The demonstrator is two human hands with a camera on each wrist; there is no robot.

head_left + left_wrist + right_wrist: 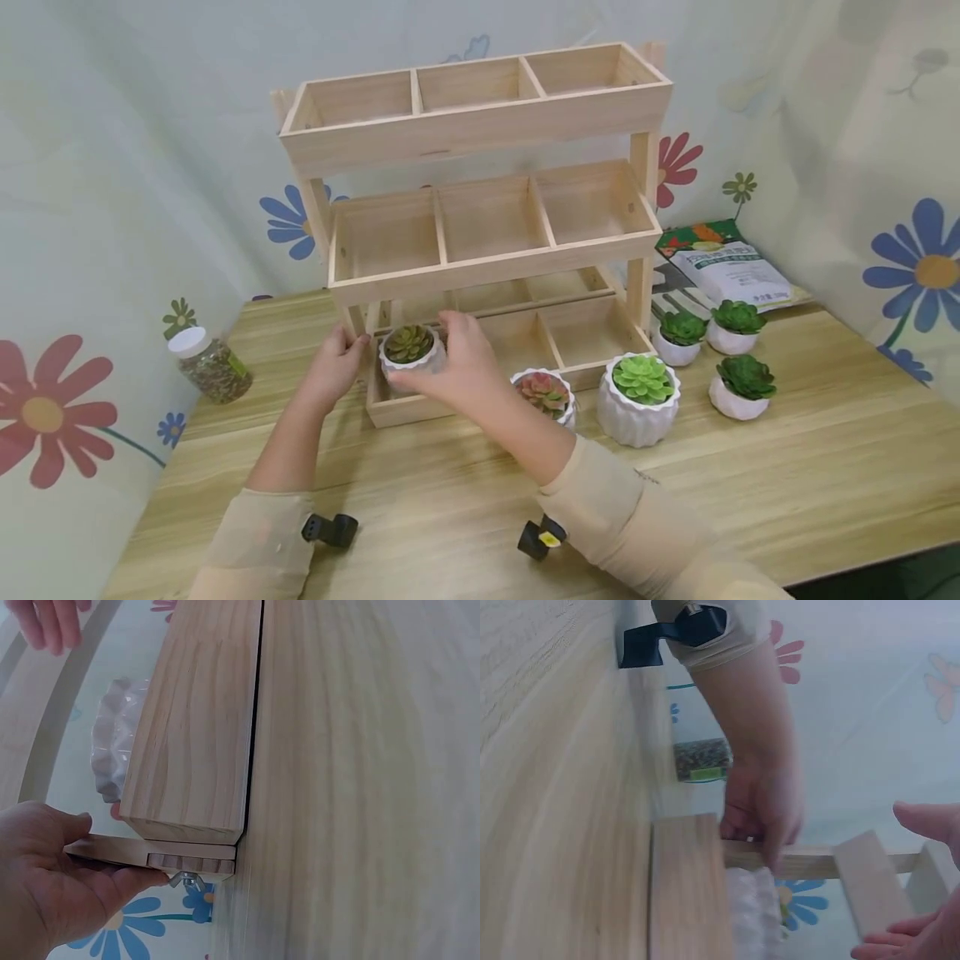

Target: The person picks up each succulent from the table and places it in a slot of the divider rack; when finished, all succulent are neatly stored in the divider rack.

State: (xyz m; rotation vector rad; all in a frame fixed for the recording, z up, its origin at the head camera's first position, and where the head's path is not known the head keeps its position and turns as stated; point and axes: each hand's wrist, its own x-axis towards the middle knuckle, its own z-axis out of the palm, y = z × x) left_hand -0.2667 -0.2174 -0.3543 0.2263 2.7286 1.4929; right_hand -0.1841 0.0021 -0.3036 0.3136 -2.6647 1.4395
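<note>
A three-tier wooden planter shelf point(480, 271) stands on the table, its tiers split into compartments. In the bottom tier's left compartment sits a white ribbed pot point(414, 367) with a dark green succulent point(408, 342). My left hand point(330, 367) grips the shelf's left side leg point(112, 850) between thumb and fingers, close to a wing nut point(187, 880). My right hand point(457, 367) is near the pot, thumb and fingers spread; both wrist views show it apart from the pot point(754, 915). Beside my right forearm is a reddish succulent point(543, 393) in a white pot, partly hidden.
A bright green succulent point(642, 380) in a white pot stands before the shelf's right end. Several small potted succulents point(742, 387) are further right, with a packaged bag point(731, 267) behind them. A white-lidded jar point(213, 371) of granules lies tilted at the table's left edge.
</note>
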